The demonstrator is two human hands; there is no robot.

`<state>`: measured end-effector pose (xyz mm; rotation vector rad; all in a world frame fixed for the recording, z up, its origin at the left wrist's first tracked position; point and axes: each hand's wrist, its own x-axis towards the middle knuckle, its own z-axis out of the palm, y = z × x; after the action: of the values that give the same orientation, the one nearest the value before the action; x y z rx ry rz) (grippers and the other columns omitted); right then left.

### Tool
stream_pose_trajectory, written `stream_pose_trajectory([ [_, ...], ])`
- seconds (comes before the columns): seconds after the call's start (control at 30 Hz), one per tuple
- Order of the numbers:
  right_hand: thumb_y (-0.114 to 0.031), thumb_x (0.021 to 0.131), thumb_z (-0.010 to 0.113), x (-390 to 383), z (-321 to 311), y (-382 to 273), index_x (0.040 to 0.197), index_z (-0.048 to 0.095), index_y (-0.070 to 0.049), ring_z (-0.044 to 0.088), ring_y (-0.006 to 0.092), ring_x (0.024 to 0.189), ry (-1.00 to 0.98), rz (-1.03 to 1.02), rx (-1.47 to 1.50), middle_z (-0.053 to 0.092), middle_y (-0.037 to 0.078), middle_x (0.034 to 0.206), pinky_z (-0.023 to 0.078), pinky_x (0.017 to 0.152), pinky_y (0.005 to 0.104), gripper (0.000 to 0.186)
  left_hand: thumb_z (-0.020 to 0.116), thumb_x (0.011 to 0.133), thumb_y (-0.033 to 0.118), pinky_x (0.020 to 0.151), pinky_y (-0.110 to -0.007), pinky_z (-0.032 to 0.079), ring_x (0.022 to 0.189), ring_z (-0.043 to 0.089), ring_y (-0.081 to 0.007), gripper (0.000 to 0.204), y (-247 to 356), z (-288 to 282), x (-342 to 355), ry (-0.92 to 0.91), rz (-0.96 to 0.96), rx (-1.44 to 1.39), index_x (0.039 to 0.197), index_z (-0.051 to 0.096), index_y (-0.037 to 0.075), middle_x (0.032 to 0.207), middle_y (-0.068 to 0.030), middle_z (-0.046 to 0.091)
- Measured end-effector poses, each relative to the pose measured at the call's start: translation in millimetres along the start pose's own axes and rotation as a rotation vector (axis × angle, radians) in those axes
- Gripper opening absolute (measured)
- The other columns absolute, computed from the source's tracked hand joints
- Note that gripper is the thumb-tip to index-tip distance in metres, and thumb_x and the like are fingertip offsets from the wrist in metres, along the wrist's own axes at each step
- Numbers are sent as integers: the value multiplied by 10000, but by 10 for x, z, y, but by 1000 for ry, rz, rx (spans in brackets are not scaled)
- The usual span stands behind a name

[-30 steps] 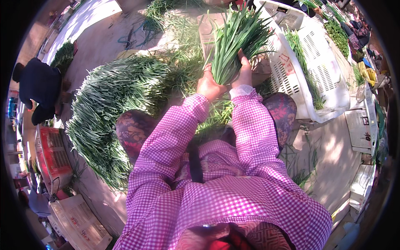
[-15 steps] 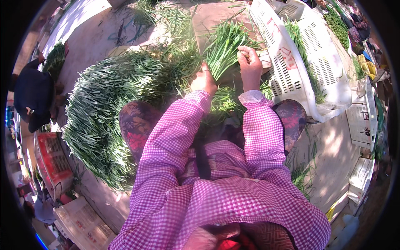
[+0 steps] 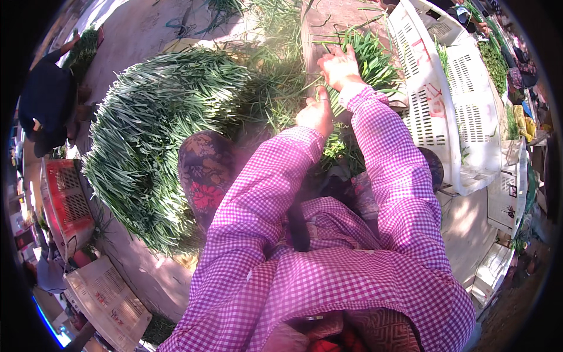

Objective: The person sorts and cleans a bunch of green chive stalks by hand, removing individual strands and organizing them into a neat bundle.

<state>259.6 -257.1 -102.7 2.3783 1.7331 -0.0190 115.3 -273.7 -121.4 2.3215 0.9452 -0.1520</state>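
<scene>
My left hand (image 3: 315, 115) is closed round the lower end of a bunch of long green leafy stalks (image 3: 375, 61), its thumb raised along the left side. My right hand (image 3: 339, 69) is over the upper left of that bunch, fingers bent and apart, touching the leaves. The bunch lies on a pinkish board (image 3: 315, 29) beside loose leaves (image 3: 275, 94). A large heap of similar stalks (image 3: 146, 135) lies at my left, and smaller cut greens (image 3: 334, 146) are below my hands.
A white slatted crate (image 3: 428, 117) stands close at my right. A red crate (image 3: 67, 202) and a pale crate (image 3: 108, 302) are at the left rim. A person in dark clothes (image 3: 47, 102) bends at the far left. More crates and greens line the right rim.
The bunch has been lowered from upright in both hands onto the board. My right hand has moved up and left across it; my left hand has shifted slightly right.
</scene>
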Motion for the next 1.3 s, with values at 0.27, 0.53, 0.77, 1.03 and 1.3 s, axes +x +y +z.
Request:
stream_pose_trajectory([
  [0.27, -100, 851, 610, -414, -691, 410, 936, 618, -12, 606, 121, 720, 591, -106, 1077, 612, 15, 848, 465, 667, 247, 124, 741, 666, 245, 768, -425, 495, 826, 640, -314, 817, -265, 202, 253, 68, -78, -536, 1302, 275, 31, 952, -176, 630],
  [0.53, -126, 853, 609, -1266, -778, 543, 901, 619, 14, 550, 87, 734, 211, -188, 1150, 595, 8, 846, 455, 688, 229, 148, 584, 711, 13, 440, -266, 407, 546, 507, -164, 220, -609, -5, 93, -449, -71, -1790, 917, 542, -54, 745, -115, 561],
  [0.77, -170, 795, 604, -1317, -564, 232, 829, 601, -103, 574, 243, 749, 178, -397, 636, 589, 39, 762, 450, 693, 351, 75, 592, 709, -5, 423, -263, 434, 554, 553, -156, 162, -602, -130, -293, -366, -56, -1692, 852, 562, -75, 719, -128, 593],
  [1.03, -191, 762, 639, -1217, -498, 53, 790, 598, -131, 593, 238, 764, 327, -384, 395, 590, 23, 732, 442, 706, 374, 79, 658, 729, 61, 481, -260, 469, 651, 586, -181, 334, -626, -66, -510, -335, 2, -1534, 1028, 530, -12, 808, -127, 611],
  [1.3, -213, 761, 648, -1238, -465, -107, 788, 588, -133, 599, 206, 790, 369, -315, 289, 597, 9, 768, 433, 735, 367, 103, 694, 777, 142, 495, -264, 479, 680, 581, -177, 388, -606, 0, -558, -355, 106, -1587, 1098, 498, 47, 868, -96, 598],
])
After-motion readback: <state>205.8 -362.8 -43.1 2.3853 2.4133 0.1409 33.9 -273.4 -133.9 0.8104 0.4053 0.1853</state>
